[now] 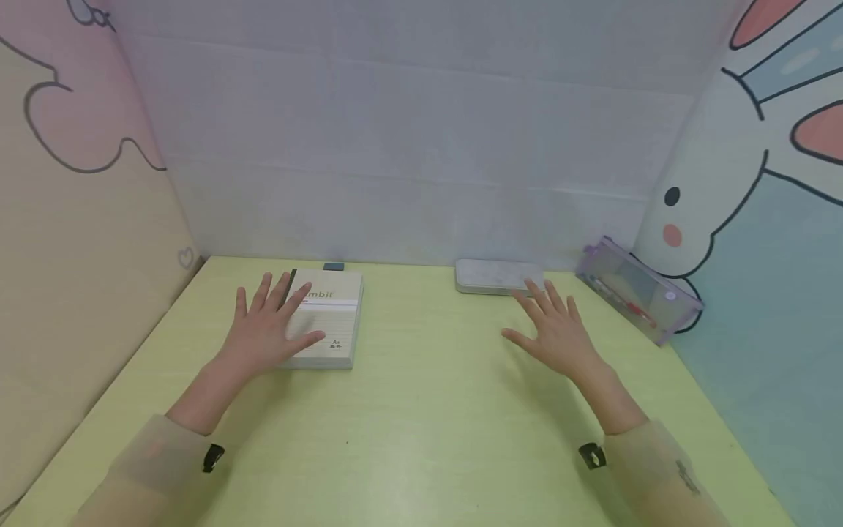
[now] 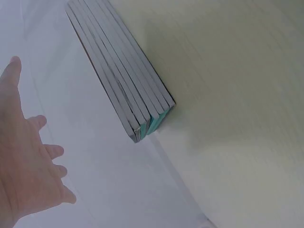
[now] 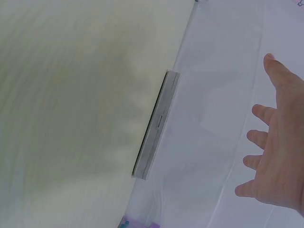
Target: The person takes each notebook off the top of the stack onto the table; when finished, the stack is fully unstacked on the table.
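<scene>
With fingers spread and nothing held, my left hand [image 1: 260, 333] hovers over the left side of a stack of notebooks [image 1: 326, 326]. The top notebook has a pale cover with ruled lines and a dark spine strip. In the left wrist view the stack [image 2: 121, 66] shows several grey page edges and some green corners, apart from the fingers. My right hand [image 1: 556, 333] is also spread and holds nothing. Its fingertips overlap the front right corner of a flat grey-white case [image 1: 497, 275] in the head view. The right wrist view shows that case [image 3: 156, 126] from its side.
A see-through pencil pouch with purple trim [image 1: 639, 293] leans at the right wall, pens inside. Behind the notebooks lies a small dark blue-grey object [image 1: 334, 266]. Pale cloth [image 1: 421, 146] walls the back of the yellow-green table [image 1: 408, 439]; printed panels stand at both sides.
</scene>
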